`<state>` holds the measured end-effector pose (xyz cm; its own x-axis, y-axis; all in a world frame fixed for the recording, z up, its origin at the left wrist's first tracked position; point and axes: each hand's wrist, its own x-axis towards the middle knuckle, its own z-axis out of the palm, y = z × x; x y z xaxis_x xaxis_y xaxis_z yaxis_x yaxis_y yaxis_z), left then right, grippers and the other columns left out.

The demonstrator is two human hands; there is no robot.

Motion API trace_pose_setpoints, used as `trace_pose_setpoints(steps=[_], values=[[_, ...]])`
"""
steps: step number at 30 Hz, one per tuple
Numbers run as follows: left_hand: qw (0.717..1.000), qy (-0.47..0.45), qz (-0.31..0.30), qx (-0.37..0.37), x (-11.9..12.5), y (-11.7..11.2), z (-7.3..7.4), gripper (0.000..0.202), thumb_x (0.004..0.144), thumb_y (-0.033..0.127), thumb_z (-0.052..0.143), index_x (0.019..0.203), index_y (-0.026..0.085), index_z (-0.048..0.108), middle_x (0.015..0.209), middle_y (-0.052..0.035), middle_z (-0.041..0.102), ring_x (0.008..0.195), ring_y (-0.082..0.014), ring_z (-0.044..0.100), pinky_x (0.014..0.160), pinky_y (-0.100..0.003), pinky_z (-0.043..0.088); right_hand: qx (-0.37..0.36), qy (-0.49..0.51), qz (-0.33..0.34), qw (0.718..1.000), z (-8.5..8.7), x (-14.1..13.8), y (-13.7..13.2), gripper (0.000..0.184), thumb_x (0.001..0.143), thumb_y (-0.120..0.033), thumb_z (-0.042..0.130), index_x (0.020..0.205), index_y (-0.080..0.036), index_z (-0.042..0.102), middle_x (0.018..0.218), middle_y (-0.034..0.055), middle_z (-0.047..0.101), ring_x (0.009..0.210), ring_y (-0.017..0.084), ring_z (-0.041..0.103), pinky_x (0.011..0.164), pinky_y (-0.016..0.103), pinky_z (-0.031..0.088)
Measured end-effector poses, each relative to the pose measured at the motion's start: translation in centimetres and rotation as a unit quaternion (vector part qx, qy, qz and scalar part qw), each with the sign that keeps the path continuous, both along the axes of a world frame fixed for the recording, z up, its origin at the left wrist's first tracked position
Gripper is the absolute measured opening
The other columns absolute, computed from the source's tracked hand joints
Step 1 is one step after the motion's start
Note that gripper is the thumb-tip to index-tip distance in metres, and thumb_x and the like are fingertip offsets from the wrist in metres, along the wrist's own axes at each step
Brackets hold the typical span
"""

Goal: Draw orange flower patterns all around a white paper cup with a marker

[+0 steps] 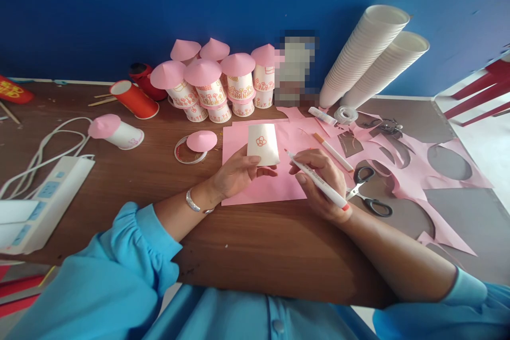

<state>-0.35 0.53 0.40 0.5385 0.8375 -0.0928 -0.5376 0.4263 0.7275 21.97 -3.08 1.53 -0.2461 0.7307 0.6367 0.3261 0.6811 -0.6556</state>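
Observation:
My left hand point(235, 174) is closed round a white paper cup point(262, 144) held upside down over a pink paper sheet point(274, 183). A small orange flower is drawn on the cup's side. My right hand point(322, 183) grips a white marker pen point(316, 179) with a red end, its tip pointing toward the cup a short way to its right. A silver bracelet sits on my left wrist.
Several decorated cups with pink cone lids point(207, 82) stand at the back. Two leaning stacks of white cups point(370, 53), scissors point(366, 191), pink paper scraps point(414, 170), tape rolls point(346, 115), another pen point(332, 151), red cups point(133, 98) and a power strip point(43, 202) surround the sheet.

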Motion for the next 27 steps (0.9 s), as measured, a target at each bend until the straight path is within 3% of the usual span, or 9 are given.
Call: trace_pose_setpoints(steps=[7,14,27], values=[[1.000,-0.017,-0.007,-0.008,-0.1,0.0,-0.1,0.034,0.083,0.027,0.077,0.114,0.015,0.074,0.105,-0.0090,0.079,0.096,-0.0243,0.075,0.089,-0.043,0.062,-0.037,0.040,-0.001,0.999,-0.3,-0.1,0.1,0.020,0.101,-0.030,0.064,0.120,-0.025,0.061,0.103,0.0060,0.067,0.083,0.018,0.070,0.076,0.037,0.059],[1.000,-0.023,-0.012,-0.017,-0.2,0.0,-0.2,0.034,0.082,0.025,0.074,0.114,0.013,0.073,0.104,-0.0095,0.079,0.095,-0.0248,0.075,0.089,-0.044,0.061,-0.081,0.073,-0.004,0.994,0.1,-0.2,-0.1,0.013,0.099,-0.031,0.066,0.109,-0.025,0.062,0.097,0.0038,0.069,0.082,0.018,0.069,0.073,0.036,0.059],[1.000,-0.003,-0.023,-0.014,-0.3,0.0,0.1,0.037,0.081,0.027,0.074,0.115,0.014,0.073,0.102,-0.0113,0.078,0.096,-0.0260,0.074,0.089,-0.044,0.061,-0.146,0.052,0.013,0.988,1.4,0.0,-0.3,0.023,0.103,-0.043,0.059,0.103,-0.020,0.065,0.084,0.0033,0.070,0.075,0.018,0.067,0.066,0.033,0.054]])
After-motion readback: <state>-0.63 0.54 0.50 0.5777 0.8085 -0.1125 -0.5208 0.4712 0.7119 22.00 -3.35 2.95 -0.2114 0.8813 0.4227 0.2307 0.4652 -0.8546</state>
